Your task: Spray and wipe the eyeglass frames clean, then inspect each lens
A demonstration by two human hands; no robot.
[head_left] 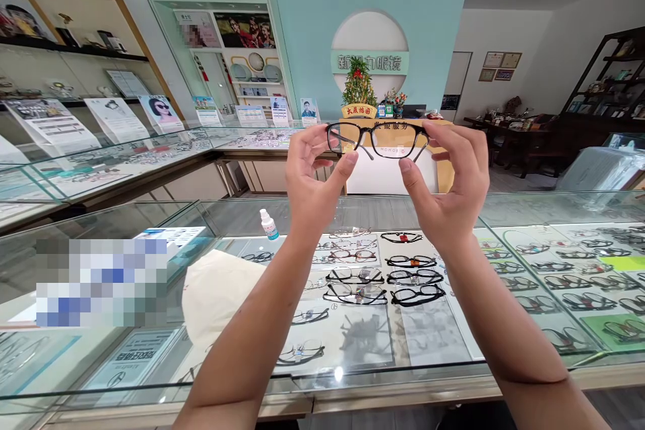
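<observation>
Glass covers the long worktop (504, 211) in the near part of the scene, with rows of spectacle frames laid out beneath it. At the left, a blurred patch hides part of the case, and just right of it a cream-coloured cloth (216, 292) lies on the glass, with a small dropper bottle (269, 224) standing a little farther off.

Above the middle of the worktop, both hands are raised and hold a pair of black-framed glasses (377, 140) between them. The left hand (312, 175) pinches the left end of the frame, thumb under the rim and fingers curled behind it. The right hand (448, 181) does the same at the right end, thumb up against the lower rim, fingers closed over the corner. Each grip is closed on the frame, neither one loose.

The glasses' long axis runs left to right, level, spanning the gap between the two hands, so neither hand is nearer than the other. The temples appear folded in behind the lenses.

Farther back, a small decorated tree (359, 84) stands on a reception desk.
</observation>
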